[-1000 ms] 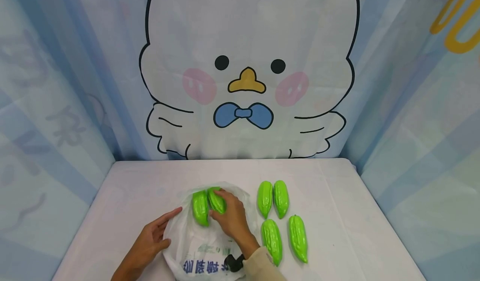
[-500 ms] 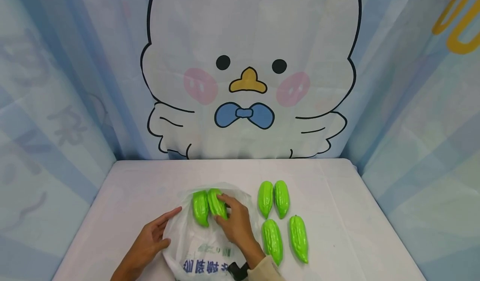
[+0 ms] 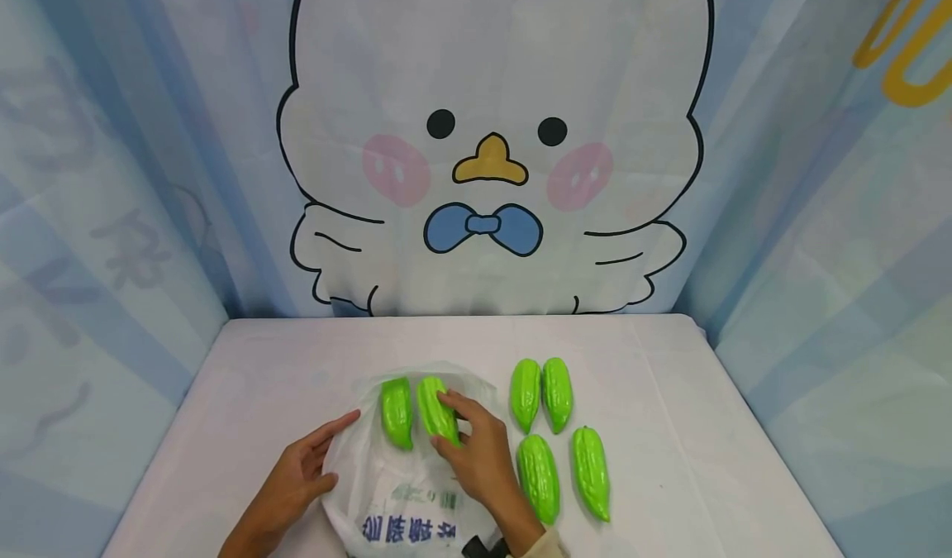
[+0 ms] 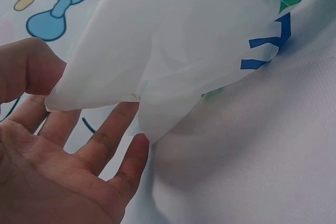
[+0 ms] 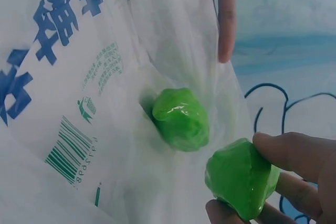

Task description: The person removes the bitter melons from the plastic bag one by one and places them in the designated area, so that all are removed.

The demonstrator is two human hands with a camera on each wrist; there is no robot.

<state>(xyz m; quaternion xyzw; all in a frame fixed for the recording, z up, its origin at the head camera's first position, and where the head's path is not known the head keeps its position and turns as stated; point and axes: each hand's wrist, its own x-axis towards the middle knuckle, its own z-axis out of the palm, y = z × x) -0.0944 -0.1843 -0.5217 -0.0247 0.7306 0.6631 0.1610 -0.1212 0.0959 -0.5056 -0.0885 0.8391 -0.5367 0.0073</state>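
Note:
In the head view my right hand (image 3: 479,450) grips a glossy green bitter melon (image 3: 437,409) between thumb and fingers, over a white plastic bag (image 3: 372,492). A second bitter melon (image 3: 397,413) lies just left of it, within the bag's outline; the right wrist view shows this bitter melon (image 5: 181,121) end-on against the thin plastic. My left hand (image 3: 297,471) is at the bag's left edge, index finger extended and thumb apart. From the left wrist, the edge of the bag (image 4: 173,35) crosses the fingers (image 4: 113,132), which are nearly straight and spread.
To the right of the bag, several more bitter melons lie on the white tablecloth: a back pair (image 3: 541,394), a nearer one (image 3: 539,479) beside my right forearm, and another (image 3: 592,475) further right. A cartoon-printed curtain (image 3: 483,70) rises behind the table's far edge.
My right hand has drawn slightly right and toward me with its bitter melon, widening the gap to the one on its left. My left hand stays at the bag's edge.

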